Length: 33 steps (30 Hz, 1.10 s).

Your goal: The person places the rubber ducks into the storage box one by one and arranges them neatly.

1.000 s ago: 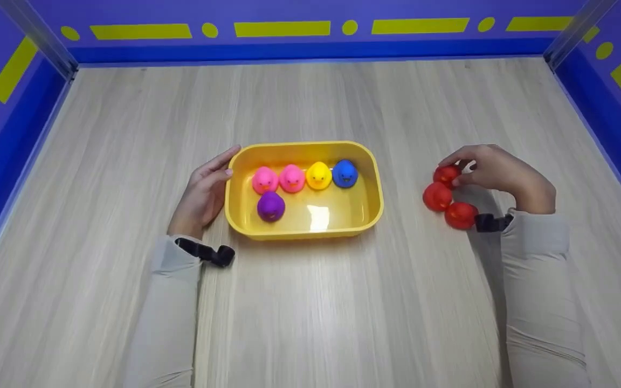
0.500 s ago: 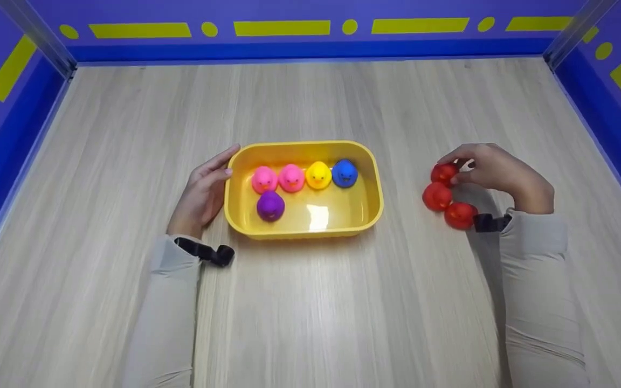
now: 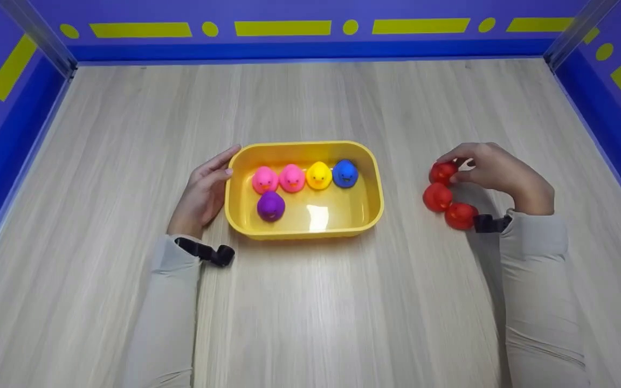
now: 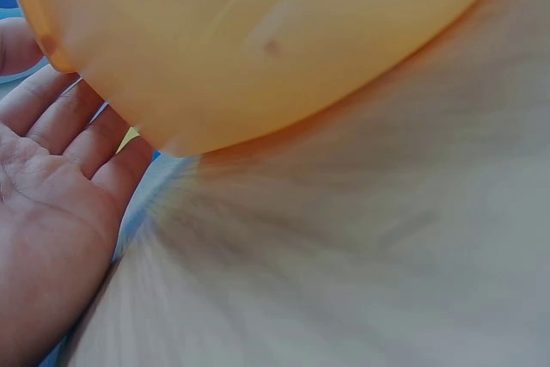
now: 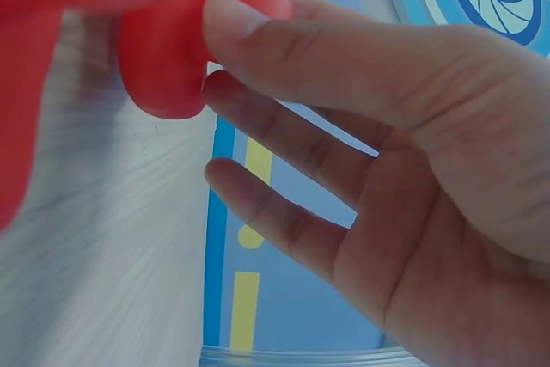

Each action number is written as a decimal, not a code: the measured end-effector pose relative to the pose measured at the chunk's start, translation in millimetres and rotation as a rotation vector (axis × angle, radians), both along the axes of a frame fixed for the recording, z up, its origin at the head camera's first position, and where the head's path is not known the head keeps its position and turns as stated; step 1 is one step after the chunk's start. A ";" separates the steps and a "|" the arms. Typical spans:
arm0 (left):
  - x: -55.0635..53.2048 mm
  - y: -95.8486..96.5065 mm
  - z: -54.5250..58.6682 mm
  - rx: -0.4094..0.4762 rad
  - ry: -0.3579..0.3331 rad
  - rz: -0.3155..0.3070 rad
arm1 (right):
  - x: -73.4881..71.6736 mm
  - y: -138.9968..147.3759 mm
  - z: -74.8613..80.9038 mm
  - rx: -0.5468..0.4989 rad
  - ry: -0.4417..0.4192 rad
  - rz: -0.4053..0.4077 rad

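A yellow tub stands mid-table. My left hand rests against its left side, with the thumb and fingertips touching the wall near the rim. In the left wrist view the fingers look fairly straight along the tub's outside. At the right, my right hand pinches a red toy duck between thumb and fingers. The right wrist view shows the thumb on this duck beside its eye, while two lower fingers stand off it. Two more red ducks, a middle one and a nearer one, sit close by.
Inside the tub, two pink ducks, a yellow duck and a blue duck form a row at the back. A purple duck sits in front at left. Blue-purple walls border the wooden table.
My right hand and the red duck in its fingers have shifted very slightly left. The left hand, the tub and the other ducks stay in place.
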<state>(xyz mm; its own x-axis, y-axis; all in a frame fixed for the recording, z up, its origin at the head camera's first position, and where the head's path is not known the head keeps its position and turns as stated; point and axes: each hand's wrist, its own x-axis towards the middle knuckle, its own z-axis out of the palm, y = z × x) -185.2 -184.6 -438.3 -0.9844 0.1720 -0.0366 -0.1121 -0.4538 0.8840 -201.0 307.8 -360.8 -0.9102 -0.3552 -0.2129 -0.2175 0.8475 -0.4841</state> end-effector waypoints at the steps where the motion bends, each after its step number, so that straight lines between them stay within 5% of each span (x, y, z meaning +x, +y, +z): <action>1: 0.2 -0.2 0.1 -0.003 -0.002 -0.001 | 0.0 0.0 -0.1 -0.003 0.003 0.001; 33: 0.0 1.0 0.8 0.002 -0.007 0.021 | 6.8 -20.3 11.7 -0.029 0.081 0.036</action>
